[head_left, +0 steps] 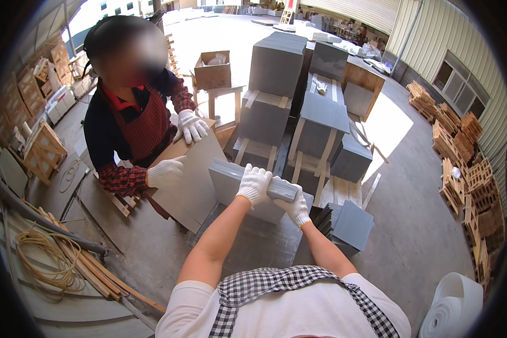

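A thick stack of grey stone tiles stands on edge in front of me, its long narrow side facing up. My left hand, in a white knit glove, is closed over the upper edge near the middle. My gloved right hand grips the right end, some of its fingers hidden behind the tiles. Under the stack lies a dark, shiny work surface. To the left, a co-worker in a checked apron has white-gloved hands on a large cardboard sheet that reaches up to the tiles.
Strapped blocks of grey tiles stand on pallets ahead. More tiles lie at my right. A cardboard box rests on a wooden stand. Wooden pallets line the right wall, near a white foam roll. Coiled hose lies left.
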{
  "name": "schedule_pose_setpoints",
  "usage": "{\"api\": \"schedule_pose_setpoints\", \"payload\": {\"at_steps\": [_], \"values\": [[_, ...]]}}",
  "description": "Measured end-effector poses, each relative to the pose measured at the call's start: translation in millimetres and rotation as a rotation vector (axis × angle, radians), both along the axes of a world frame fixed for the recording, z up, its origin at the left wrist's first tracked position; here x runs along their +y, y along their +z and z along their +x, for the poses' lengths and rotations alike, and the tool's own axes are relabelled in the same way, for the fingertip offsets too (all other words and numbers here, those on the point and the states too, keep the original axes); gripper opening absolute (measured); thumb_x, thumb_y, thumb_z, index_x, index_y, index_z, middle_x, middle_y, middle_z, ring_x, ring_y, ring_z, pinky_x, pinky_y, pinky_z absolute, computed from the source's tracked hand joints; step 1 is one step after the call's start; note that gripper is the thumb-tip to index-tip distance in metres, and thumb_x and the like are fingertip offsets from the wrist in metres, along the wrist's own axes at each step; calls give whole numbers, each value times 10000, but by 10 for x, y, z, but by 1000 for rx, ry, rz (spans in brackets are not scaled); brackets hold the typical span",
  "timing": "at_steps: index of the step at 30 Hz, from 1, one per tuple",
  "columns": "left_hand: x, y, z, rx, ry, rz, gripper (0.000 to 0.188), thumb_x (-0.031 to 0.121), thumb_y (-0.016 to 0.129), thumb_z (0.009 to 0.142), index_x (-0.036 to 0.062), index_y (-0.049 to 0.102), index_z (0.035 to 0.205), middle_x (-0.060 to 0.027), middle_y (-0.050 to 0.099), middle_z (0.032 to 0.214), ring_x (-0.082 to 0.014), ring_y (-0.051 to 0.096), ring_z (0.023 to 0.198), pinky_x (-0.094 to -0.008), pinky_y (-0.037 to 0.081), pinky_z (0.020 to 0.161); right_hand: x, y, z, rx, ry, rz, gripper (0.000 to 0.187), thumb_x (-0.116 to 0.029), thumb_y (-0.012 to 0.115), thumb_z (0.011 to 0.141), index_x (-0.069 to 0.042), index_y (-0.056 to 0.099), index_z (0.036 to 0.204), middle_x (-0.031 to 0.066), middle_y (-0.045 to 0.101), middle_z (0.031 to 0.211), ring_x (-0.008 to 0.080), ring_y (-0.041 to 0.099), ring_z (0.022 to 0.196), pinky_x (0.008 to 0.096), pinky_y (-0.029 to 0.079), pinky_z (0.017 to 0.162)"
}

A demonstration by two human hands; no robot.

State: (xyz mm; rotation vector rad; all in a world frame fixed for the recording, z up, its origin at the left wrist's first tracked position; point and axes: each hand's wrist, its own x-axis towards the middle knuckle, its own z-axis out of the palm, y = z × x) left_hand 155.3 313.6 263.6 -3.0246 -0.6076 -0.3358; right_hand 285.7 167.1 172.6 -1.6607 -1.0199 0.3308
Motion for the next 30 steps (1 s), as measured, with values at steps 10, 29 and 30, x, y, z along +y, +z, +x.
{"api": "schedule_pose_setpoints", "payload": {"at_steps": [10,29,30], "values": [[-2,-4,-7,-31,-10,5,642,450,876,533,119,649,1033,-95,662,993,-266,617,1002,-431,346,991,15,-11,12,34,27,-6,750,-150,928,692,-69,429,1245,104,597,1275,182,594,1161,352,517,967],[-14,43,-8,-22,-15,-12,656,462,881,525,117,649,1033,-95,662,983,-269,619,991,-442,343,998,20,-70,35,39,27,6,758,-140,922,698,-69,419,1261,108,592,1305,192,589,1185,352,506,995],[-14,47,-9,-21,-15,-15,656,462,881,527,117,650,1035,-94,662,984,-269,619,993,-443,343,999,20,-56,32,39,25,0,762,-142,923,696,-68,418,1262,108,592,1306,192,589,1186,351,506,994]]}}
